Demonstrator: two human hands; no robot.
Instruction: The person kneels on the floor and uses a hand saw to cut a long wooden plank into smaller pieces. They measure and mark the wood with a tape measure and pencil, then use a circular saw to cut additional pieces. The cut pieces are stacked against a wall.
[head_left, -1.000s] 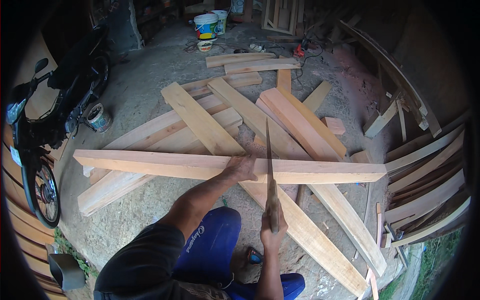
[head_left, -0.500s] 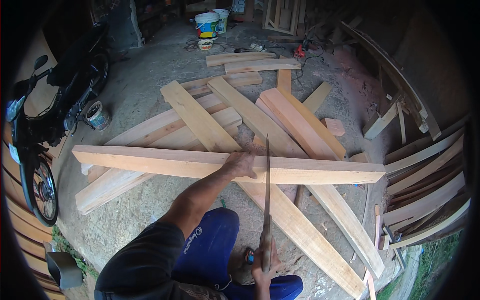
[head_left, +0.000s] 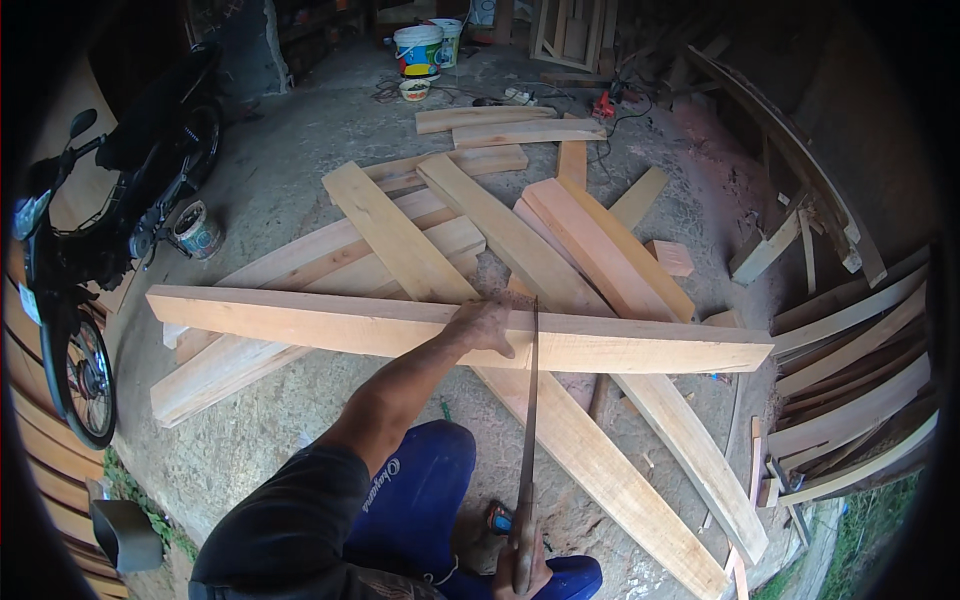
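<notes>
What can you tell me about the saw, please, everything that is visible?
The saw is seen nearly edge-on, so its teeth cannot be made out. Its long, thin, dark blade looks metal; the brown handle looks wooden. It points forward, its blade crossing the long beam, apparently touching it. The right hand's grip closes around the handle.

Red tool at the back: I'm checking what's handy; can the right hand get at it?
Probably not: the right hand holds the saw, and the long beam and boards lie between it and the red tool.
</notes>
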